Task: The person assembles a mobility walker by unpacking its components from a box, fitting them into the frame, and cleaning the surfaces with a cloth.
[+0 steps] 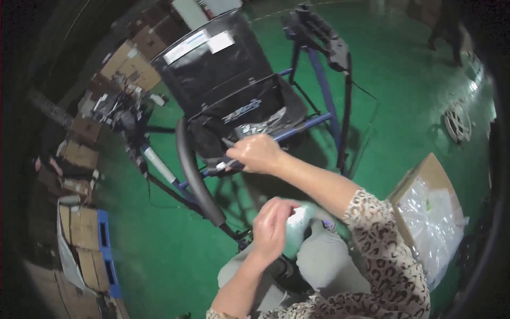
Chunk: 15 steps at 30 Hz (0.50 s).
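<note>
Dim, soft fisheye view, dark vignetted corners, motion blur, floor glare.

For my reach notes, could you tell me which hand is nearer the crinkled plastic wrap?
Right. The right hand sits just below the wrap; the left hand is lower, over the lap.
</note>
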Each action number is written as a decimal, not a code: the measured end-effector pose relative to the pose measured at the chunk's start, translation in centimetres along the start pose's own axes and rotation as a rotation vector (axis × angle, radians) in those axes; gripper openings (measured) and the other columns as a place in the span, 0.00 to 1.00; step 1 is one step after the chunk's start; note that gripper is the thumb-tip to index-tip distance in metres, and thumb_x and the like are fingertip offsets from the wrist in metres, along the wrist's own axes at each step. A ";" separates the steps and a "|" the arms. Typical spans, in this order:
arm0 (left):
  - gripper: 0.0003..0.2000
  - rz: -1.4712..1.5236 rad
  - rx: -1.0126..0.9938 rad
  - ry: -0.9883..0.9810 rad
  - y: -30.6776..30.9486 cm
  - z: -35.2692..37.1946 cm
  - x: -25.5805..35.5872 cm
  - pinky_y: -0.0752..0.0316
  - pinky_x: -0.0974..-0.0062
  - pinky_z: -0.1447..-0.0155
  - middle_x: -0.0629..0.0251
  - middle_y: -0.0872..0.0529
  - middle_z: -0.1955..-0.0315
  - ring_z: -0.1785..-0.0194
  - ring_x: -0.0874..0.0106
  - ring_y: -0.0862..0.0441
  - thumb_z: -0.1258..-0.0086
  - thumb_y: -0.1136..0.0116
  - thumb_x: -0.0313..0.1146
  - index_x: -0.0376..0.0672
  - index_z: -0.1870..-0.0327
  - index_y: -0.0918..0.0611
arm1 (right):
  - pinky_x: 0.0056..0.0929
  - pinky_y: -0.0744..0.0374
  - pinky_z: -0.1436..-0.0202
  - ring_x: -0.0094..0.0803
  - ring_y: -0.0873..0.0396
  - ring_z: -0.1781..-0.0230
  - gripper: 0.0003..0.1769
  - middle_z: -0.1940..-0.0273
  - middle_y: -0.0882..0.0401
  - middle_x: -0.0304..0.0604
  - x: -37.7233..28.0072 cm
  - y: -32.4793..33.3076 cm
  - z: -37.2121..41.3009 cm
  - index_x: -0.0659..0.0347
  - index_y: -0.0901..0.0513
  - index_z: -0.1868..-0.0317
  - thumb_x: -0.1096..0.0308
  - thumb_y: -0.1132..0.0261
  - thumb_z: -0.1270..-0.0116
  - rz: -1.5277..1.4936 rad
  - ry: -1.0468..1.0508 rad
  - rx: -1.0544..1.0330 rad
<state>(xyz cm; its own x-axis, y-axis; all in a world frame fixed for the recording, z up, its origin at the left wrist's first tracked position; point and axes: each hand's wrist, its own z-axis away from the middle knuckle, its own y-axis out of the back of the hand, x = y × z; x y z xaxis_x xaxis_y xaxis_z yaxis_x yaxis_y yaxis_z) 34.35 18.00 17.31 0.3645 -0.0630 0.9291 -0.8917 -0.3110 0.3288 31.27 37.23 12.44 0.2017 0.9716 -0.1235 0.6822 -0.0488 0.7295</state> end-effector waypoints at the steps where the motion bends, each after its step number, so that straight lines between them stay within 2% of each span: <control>1: 0.10 -0.019 -0.009 -0.018 -0.1 -0.2 0.3 0.30 0.73 0.57 0.62 0.19 0.67 0.66 0.67 0.26 0.28 0.53 0.28 0.36 0.61 0.18 | 0.37 0.21 0.71 0.38 0.16 0.71 0.09 0.72 0.18 0.37 0.1 0.1 0.0 0.51 0.22 0.68 0.57 0.33 0.40 0.005 -0.009 -0.081; 3: 0.09 -0.056 -0.017 -0.061 0.1 -0.3 0.7 0.30 0.71 0.56 0.62 0.19 0.66 0.65 0.65 0.26 0.27 0.53 0.29 0.37 0.60 0.18 | 0.41 0.21 0.66 0.42 0.17 0.68 0.07 0.70 0.17 0.39 -0.4 1.2 -0.9 0.52 0.19 0.65 0.59 0.37 0.38 -0.136 -0.071 -0.087; 5: 0.10 -0.092 0.000 -0.123 0.1 -0.1 0.5 0.30 0.72 0.56 0.62 0.19 0.66 0.65 0.66 0.26 0.26 0.53 0.29 0.37 0.60 0.18 | 0.45 0.21 0.60 0.46 0.18 0.62 0.12 0.64 0.16 0.44 -0.2 2.6 -2.7 0.53 0.16 0.61 0.56 0.39 0.36 -0.201 -0.225 -0.333; 6: 0.10 -0.109 -0.002 -0.171 0.0 0.1 0.5 0.31 0.73 0.57 0.63 0.19 0.66 0.65 0.68 0.26 0.26 0.54 0.28 0.37 0.60 0.18 | 0.49 0.21 0.64 0.52 0.17 0.66 0.18 0.64 0.16 0.49 0.8 2.4 -3.5 0.53 0.13 0.60 0.51 0.43 0.34 -0.182 -0.183 -0.181; 8: 0.10 -0.127 0.021 -0.166 -0.1 0.7 0.5 0.30 0.72 0.57 0.63 0.19 0.66 0.65 0.67 0.26 0.26 0.53 0.29 0.37 0.61 0.18 | 0.49 0.21 0.59 0.53 0.18 0.60 0.19 0.58 0.17 0.51 1.9 4.5 -6.3 0.55 0.13 0.58 0.52 0.43 0.34 -0.217 -0.326 -0.301; 9: 0.10 -0.142 0.018 -0.180 -0.2 1.0 0.5 0.30 0.72 0.57 0.63 0.19 0.66 0.65 0.67 0.26 0.26 0.53 0.29 0.37 0.61 0.18 | 0.47 0.21 0.56 0.53 0.19 0.57 0.19 0.55 0.17 0.51 2.6 5.0 -7.4 0.56 0.13 0.56 0.53 0.43 0.34 -0.239 -0.337 -0.136; 10: 0.09 -0.156 0.009 -0.192 -0.2 1.2 0.5 0.30 0.72 0.57 0.62 0.19 0.66 0.65 0.66 0.26 0.26 0.53 0.29 0.37 0.61 0.18 | 0.47 0.21 0.54 0.53 0.19 0.56 0.19 0.53 0.17 0.50 3.4 5.1 -8.4 0.56 0.13 0.55 0.53 0.42 0.34 -0.252 -0.342 -0.057; 11: 0.09 -0.170 -0.008 -0.207 -0.3 1.5 0.5 0.30 0.71 0.57 0.62 0.19 0.66 0.65 0.66 0.26 0.26 0.52 0.29 0.38 0.61 0.18 | 0.45 0.22 0.54 0.52 0.19 0.55 0.19 0.52 0.16 0.48 4.1 5.2 -9.3 0.56 0.14 0.52 0.54 0.41 0.34 -0.228 -0.365 0.214; 13: 0.09 -0.167 -0.005 -0.217 -0.3 1.8 0.6 0.30 0.71 0.57 0.62 0.18 0.66 0.65 0.65 0.25 0.26 0.52 0.30 0.38 0.61 0.18 | 0.38 0.23 0.52 0.46 0.19 0.57 0.17 0.54 0.15 0.46 3.5 6.8 -10.7 0.61 0.16 0.52 0.59 0.40 0.33 -0.283 -0.394 0.450; 14: 0.09 -0.166 -0.003 -0.220 -0.3 2.0 0.7 0.30 0.71 0.57 0.62 0.18 0.66 0.65 0.65 0.25 0.26 0.52 0.30 0.38 0.62 0.19 | 0.36 0.24 0.52 0.45 0.19 0.58 0.16 0.55 0.15 0.45 3.1 7.8 -10.9 0.62 0.16 0.52 0.61 0.40 0.33 -0.300 -0.403 0.527; 15: 0.09 -0.163 -0.004 -0.220 -0.4 2.4 0.9 0.29 0.70 0.57 0.62 0.18 0.66 0.65 0.65 0.25 0.27 0.52 0.30 0.38 0.62 0.19 | 0.36 0.23 0.52 0.45 0.19 0.58 0.15 0.55 0.15 0.45 2.3 8.9 -10.7 0.61 0.16 0.52 0.62 0.40 0.32 -0.288 -0.446 0.435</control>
<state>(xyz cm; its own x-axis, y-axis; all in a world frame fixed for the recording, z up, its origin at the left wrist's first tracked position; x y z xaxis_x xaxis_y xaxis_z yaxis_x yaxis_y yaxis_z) 35.71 15.77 17.61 0.5527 -0.2172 0.8046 -0.8172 -0.3307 0.4721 30.31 41.54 25.88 0.1763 0.7764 -0.6051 0.9534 0.0182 0.3012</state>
